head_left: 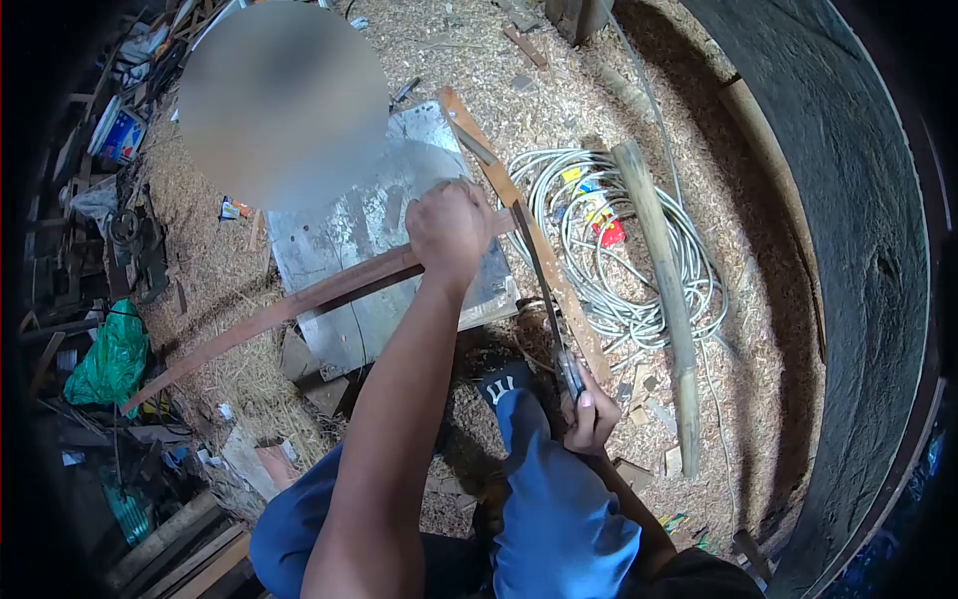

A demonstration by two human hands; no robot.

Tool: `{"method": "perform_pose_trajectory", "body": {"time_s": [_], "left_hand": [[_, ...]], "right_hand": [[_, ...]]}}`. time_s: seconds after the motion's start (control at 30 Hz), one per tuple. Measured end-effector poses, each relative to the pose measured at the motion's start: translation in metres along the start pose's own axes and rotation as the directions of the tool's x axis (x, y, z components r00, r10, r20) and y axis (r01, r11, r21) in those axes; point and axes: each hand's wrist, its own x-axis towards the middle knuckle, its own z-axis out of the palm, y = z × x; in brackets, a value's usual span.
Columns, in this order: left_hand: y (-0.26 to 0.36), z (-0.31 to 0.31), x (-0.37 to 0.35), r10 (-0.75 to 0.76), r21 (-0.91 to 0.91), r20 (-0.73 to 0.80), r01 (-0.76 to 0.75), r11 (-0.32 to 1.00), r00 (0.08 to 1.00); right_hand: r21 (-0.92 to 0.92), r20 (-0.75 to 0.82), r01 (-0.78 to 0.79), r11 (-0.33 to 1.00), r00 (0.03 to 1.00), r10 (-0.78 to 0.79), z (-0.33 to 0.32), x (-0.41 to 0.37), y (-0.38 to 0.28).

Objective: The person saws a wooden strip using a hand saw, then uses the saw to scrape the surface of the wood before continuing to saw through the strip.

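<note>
A long reddish wooden strip [329,287] lies slantwise over a grey metal plate [344,235]. My left hand [449,228] is closed over the strip near its right end. Low on the right, my right hand [589,414] is wrapped round the handle of a saw [544,275]. Its thin dark blade runs up to the strip, touching it just right of my left hand. A brown board [549,265] stretches beside the blade, from the plate's upper corner down toward my right hand.
Coiled pale cable [639,290] lies on the right, crossed by a round wooden pole [664,290]. A large dark curved beam [848,250] borders the right. A green plastic bag [110,354] and scrap sit left. Wood shavings cover the ground.
</note>
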Motion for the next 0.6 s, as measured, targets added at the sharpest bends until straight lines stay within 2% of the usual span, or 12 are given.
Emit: {"method": "perform_pose_trajectory", "body": {"time_s": [0.1,0.17,0.23,0.3,0.43,0.5,0.6], "left_hand": [[0.005,-0.004,-0.004,0.027,0.013,0.038,-0.027,1.000,0.999],[0.010,-0.008,-0.003,-0.065,0.120,0.139,0.049,0.992,0.988],[0.008,-0.008,-0.005,-0.032,0.135,0.125,0.015,0.991,0.992],[0.006,-0.006,-0.003,-0.008,0.145,0.096,-0.006,0.989,0.995],[0.002,-0.003,-0.002,0.014,0.099,0.056,-0.019,0.995,0.998],[0.005,-0.003,-0.005,0.044,0.071,0.041,-0.047,0.996,0.998],[0.006,-0.008,-0.007,0.023,0.145,0.088,-0.036,0.989,0.996]], "right_hand": [[0.003,-0.007,-0.042,0.999,0.999,0.043,0.008,0.017,-0.001],[0.057,0.002,0.017,0.998,1.000,-0.018,0.021,0.045,0.008],[0.071,-0.022,0.035,0.997,0.999,-0.033,0.021,0.042,0.018],[0.065,0.019,0.032,0.997,0.999,-0.033,0.008,0.021,0.017],[0.021,0.014,-0.022,1.000,1.000,0.022,-0.002,0.002,-0.006],[0.029,0.001,0.009,1.000,1.000,-0.010,0.009,0.026,0.003],[0.097,0.024,-0.012,0.995,1.000,0.010,0.018,0.047,0.012]]}}
